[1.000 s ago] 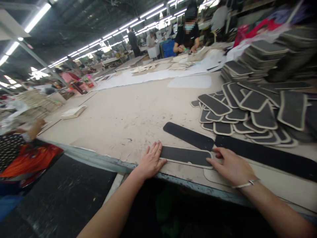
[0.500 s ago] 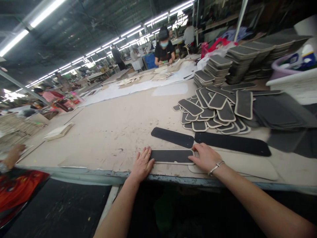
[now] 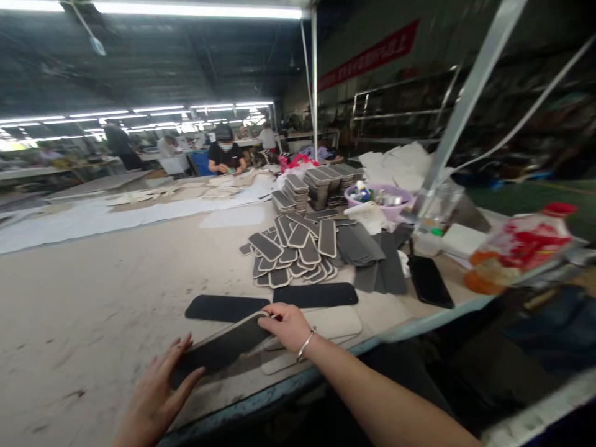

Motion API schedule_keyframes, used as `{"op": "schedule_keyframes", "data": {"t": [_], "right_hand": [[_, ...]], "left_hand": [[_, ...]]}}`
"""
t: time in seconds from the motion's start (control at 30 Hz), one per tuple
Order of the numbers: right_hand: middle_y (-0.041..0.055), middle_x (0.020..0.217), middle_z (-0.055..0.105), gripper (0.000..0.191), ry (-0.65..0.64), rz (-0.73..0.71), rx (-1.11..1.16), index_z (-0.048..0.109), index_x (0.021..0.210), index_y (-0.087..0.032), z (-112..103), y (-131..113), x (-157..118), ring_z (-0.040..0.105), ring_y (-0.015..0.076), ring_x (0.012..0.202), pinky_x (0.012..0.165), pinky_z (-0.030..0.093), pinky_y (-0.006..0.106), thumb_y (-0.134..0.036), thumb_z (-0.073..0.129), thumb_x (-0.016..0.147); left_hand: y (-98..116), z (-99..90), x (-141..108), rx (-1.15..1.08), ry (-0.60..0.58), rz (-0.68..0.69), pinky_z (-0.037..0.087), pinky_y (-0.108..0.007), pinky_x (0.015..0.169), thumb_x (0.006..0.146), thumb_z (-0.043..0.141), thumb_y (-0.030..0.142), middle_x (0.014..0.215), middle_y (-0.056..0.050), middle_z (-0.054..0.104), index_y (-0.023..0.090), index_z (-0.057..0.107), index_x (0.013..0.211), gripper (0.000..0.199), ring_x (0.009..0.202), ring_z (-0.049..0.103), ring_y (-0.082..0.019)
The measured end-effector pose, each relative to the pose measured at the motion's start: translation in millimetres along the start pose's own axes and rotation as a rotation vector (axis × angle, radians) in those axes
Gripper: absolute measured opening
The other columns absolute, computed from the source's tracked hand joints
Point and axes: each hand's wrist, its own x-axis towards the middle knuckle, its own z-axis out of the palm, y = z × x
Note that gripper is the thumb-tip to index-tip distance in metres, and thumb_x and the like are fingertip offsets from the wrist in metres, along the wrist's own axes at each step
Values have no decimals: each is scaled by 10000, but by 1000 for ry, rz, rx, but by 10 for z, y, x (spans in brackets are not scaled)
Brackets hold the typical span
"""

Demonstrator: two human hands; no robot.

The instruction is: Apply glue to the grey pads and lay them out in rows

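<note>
A dark grey strip with a pale border (image 3: 223,347) lies slantwise over the near edge of the table, its right end raised a little. My right hand (image 3: 289,328), with a bracelet at the wrist, pinches that right end between thumb and fingers. At the other end, my left hand (image 3: 156,391) has its fingers stretched and thumb apart against the strip. Just beyond are two black rounded panels, a left one (image 3: 223,308) and a right one (image 3: 316,295). Pale panels (image 3: 338,323) lie partly behind my right hand.
A loose heap of pale-edged grey pieces (image 3: 279,254) lies farther back, with tall stacks (image 3: 321,183) behind it. To the right are a purple basin (image 3: 398,208), a black phone (image 3: 431,280) and a red-and-clear bag (image 3: 521,242). A metal post (image 3: 465,112) rises there. A masked person works across the table.
The view has swung to the right. The strip, flat on the table before, is now tilted with its right end lifted in my right hand. My left hand's fingers have spread.
</note>
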Motion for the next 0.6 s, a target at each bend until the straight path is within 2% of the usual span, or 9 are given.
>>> {"op": "schedule_keyframes", "data": {"t": [0.13,0.27,0.33,0.43,0.53,0.6], "right_hand": [[-31,637,559,240,76,10,190,664,758,-179,-208,-48,21,506,109,621,583,413,218,-400,574,786],[-25,647,573,341,125,50,316,659,753,-184,-354,-5,2,519,106,616,572,431,214,-519,597,751],[-20,629,579,379,113,102,347,648,750,-184,-392,50,7,541,110,587,539,450,216,-560,596,740],[-25,531,536,410,82,176,353,581,638,-177,-425,121,8,545,113,493,458,452,218,-578,615,715],[-39,477,497,403,94,181,316,528,572,-179,-452,137,-14,529,103,441,413,420,196,-538,624,727],[-47,470,495,370,92,166,283,537,571,-181,-463,119,-40,518,90,430,401,393,179,-497,635,738]], "left_hand": [[427,9,66,-237,-219,-175,538,-365,824,621,677,615,969,-30,730,263,724,970,498,947,656,-326],[856,148,-18,-434,-309,-300,536,-295,631,595,685,648,737,-23,712,220,731,725,449,755,662,-285],[981,237,-68,-533,-291,-378,527,-285,597,581,695,652,716,-23,701,206,718,712,465,744,656,-276],[1091,354,-159,-684,-277,-504,504,-273,525,555,735,628,674,-24,687,186,699,719,473,667,647,-249],[1167,464,-270,-916,-336,-610,502,-275,520,569,773,564,620,-22,667,168,681,710,430,599,646,-225],[1213,532,-329,-1109,-389,-651,534,-316,578,562,801,516,628,-32,675,170,696,768,417,643,669,-249]]}}
